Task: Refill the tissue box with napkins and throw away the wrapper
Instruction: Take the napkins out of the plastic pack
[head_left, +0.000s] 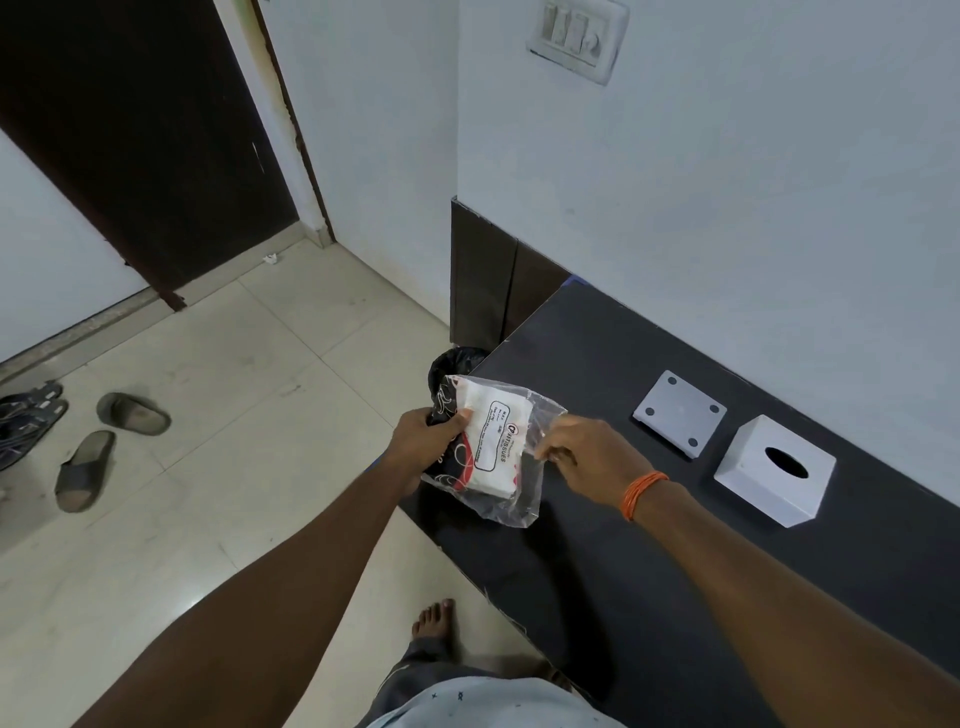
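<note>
Gripping clear printed napkin pack (491, 447)

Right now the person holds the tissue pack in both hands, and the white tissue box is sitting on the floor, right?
Not quite. The head view shows the white tissue box on the dark counter, not the floor. Left hand and right hand do hold the tissue pack.

Head-worn wide-angle view, looking forward and down.
It looks steeply down from standing height, near the dark counter (649, 519) at right, the tiled floor (208, 467) at left; only one view.
</note>
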